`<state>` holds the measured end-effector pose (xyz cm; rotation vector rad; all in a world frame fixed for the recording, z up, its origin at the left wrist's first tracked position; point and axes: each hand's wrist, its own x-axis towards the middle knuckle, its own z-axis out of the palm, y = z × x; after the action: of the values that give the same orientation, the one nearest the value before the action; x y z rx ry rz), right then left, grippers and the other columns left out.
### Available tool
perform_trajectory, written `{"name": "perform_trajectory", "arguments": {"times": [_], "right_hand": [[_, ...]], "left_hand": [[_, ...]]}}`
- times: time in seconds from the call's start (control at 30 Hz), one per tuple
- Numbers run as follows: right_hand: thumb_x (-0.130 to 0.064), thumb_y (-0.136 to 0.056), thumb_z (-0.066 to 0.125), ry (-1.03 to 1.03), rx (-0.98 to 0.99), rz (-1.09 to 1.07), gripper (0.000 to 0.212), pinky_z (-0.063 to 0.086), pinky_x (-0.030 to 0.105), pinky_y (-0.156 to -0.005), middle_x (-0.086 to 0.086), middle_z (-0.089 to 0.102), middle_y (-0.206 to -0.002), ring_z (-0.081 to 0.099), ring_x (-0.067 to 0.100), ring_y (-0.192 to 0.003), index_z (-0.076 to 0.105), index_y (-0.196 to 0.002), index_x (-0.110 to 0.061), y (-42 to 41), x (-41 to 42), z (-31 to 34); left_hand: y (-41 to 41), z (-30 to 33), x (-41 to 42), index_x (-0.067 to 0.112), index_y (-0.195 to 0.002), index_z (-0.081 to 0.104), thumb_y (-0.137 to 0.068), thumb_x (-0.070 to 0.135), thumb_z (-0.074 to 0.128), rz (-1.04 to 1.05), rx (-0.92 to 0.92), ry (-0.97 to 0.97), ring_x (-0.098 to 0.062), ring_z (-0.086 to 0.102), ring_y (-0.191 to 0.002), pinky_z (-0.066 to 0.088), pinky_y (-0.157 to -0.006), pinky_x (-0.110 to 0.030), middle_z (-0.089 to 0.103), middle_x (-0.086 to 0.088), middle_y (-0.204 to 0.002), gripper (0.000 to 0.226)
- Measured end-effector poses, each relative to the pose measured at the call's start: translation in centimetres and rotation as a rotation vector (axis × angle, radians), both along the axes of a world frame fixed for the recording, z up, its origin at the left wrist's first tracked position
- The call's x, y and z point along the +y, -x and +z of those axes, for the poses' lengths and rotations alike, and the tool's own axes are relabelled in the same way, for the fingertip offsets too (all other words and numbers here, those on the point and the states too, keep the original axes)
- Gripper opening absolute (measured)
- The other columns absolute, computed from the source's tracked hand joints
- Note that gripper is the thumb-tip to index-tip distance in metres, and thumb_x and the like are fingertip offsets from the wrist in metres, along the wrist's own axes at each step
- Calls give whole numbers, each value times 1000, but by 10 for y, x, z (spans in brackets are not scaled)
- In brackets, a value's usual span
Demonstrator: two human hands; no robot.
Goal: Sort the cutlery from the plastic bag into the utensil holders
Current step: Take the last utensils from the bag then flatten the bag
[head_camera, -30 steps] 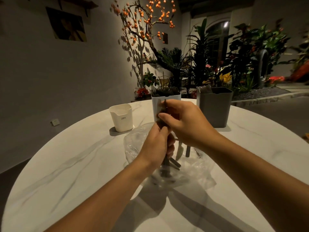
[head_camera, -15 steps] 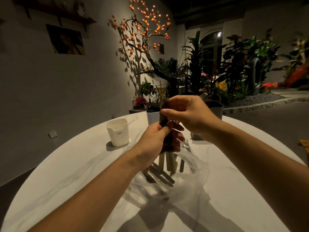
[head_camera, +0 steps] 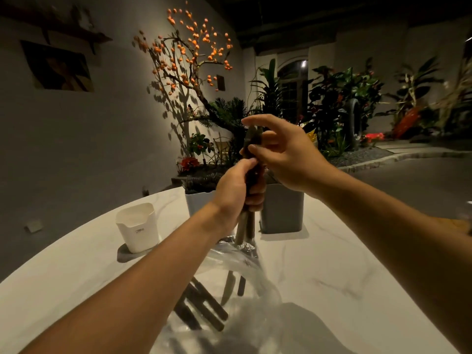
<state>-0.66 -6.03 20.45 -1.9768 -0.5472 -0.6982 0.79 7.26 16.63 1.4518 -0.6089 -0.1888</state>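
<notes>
So the left hand (head_camera: 236, 190) is wrapped around a bunch of dark-handled cutlery (head_camera: 251, 175), held upright above the clear plastic bag (head_camera: 245, 302), and the right hand (head_camera: 286, 154) has its thumb and fingers on the top end of one piece in that bunch (looks like a pinch, index finger lifted off). More cutlery handles (head_camera: 204, 310) lie inside the bag, which is crumpled on the desk (head_camera: 76, 277), a round white marble-look top with grey veins. Three holders stand at the far side: a white holder (head_camera: 139, 227) off to the left, a pale grey holder (head_camera: 199, 204) partly behind the left hand, and a dark grey holder (head_camera: 282, 210) just right of it. The room is dim, with a grey wall, a framed picture (head_camera: 57, 67), a branchy tree with orange fruit (head_camera: 189, 52) and a bed of leafy plants (head_camera: 339, 106) behind the desk.
</notes>
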Motion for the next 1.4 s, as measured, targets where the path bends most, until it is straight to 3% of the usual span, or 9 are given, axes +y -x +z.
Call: {"name": "perform_trajectory", "arguments": {"times": [0.1,0.2,0.3,0.5,0.67,0.83,1.0,1.2,1.4], "right_hand": [[-6,-95,61,-51,-72,-68,40,59,23,-80,-3,71,-106,70,9,-98,59,-130,-25,-11,-20,6],[-4,-94,62,-65,-144,-142,37,61,28,-81,0,69,-107,70,11,-97,59,-128,-20,-23,-36,8],[-3,-94,63,-71,-213,-194,35,59,23,-80,2,69,-102,70,7,-92,60,-126,-18,-36,-47,11],[-4,-93,64,70,-397,-315,36,58,18,-80,4,69,-102,69,8,-92,59,-128,-14,-69,-61,15],[-7,-98,58,273,-413,-340,34,59,26,-84,8,71,-112,70,17,-100,60,-132,-14,-110,-73,5],[-6,-95,62,385,-183,-414,43,60,35,-87,7,70,-116,69,17,-102,58,-136,-21,-148,-85,-33],[-12,-102,50,603,337,-338,42,53,39,-95,9,63,-129,60,25,-111,51,-143,-22,-152,-88,-70],[-6,-97,46,441,138,-401,39,51,43,-99,6,63,-126,58,22,-115,61,-130,-17,-126,-73,-51],[-22,-100,56,360,22,-283,18,57,36,-83,-2,68,-101,63,12,-92,70,-108,-15,-69,-23,-40]], "left_hand": [[-22,10,-20,19,-96,58,-108,27,38,143,-207,-95,-16,57,-82,47,-75,-30,60,-6,-90,25],[-45,19,-33,32,-106,61,-102,38,50,239,-390,-185,-16,67,-105,54,-93,-40,70,-2,-112,13],[-61,31,-42,27,-100,66,-100,36,56,282,-441,-230,-21,72,-94,59,-87,-48,74,-2,-100,13],[-93,46,-61,13,-105,68,-102,27,54,284,-480,-214,-9,65,-75,58,-73,-34,68,3,-85,19],[-128,34,-69,17,-94,67,-104,24,52,220,-342,-238,-22,64,-83,58,-88,-45,65,-3,-82,19],[-165,7,-71,21,-112,55,-106,21,41,411,-312,-338,-22,62,-88,56,-81,-43,63,-5,-96,15],[-173,-7,-62,18,-108,55,-101,9,35,486,-276,-319,-21,61,-81,56,-76,-44,62,-7,-94,23],[-144,-10,-42,16,-111,57,-101,6,36,440,-274,-356,-20,63,-84,56,-76,-40,63,-6,-93,26],[-91,-5,-5,20,-107,56,-105,15,39,441,-289,-343,-20,65,-81,55,-70,-35,64,-7,-93,17]]}}
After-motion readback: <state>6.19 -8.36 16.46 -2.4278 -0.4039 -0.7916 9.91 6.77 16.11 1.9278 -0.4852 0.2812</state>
